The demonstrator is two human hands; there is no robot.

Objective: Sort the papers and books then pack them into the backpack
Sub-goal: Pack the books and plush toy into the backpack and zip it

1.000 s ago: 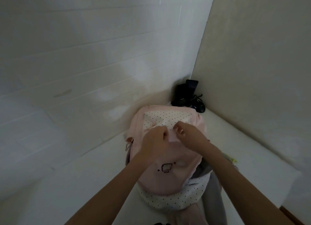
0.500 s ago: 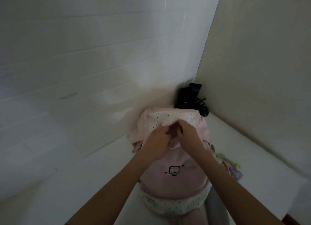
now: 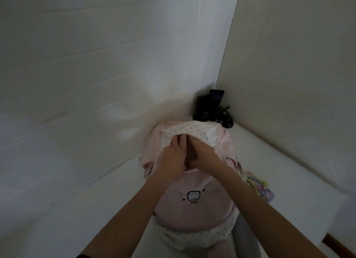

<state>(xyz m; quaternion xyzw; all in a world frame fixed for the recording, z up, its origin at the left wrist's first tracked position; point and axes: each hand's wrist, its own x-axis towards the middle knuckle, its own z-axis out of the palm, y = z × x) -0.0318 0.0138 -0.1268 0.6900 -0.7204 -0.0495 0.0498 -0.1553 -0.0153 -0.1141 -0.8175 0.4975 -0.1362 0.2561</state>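
Note:
A pink backpack (image 3: 194, 203) with a small cartoon print stands upright on the white table (image 3: 96, 209), its white black-dotted lining (image 3: 192, 130) folded out at the top. Both my hands are at its top opening, close together. My left hand (image 3: 173, 155) grips the dotted edge on the left. My right hand (image 3: 204, 155) holds the dotted flap, with its fingertips tucked under the flap and hidden. No papers or books show inside the backpack.
A black device with cables (image 3: 212, 107) sits in the wall corner behind the backpack. A colourful patterned item (image 3: 260, 186) lies on the table to the backpack's right. Walls close in at the left and right; the table edge (image 3: 331, 236) is at lower right.
My hands, apart and pinching the top fabric a second ago, have come together and pushed further into the opening. The dotted flap now lies over my right fingertips.

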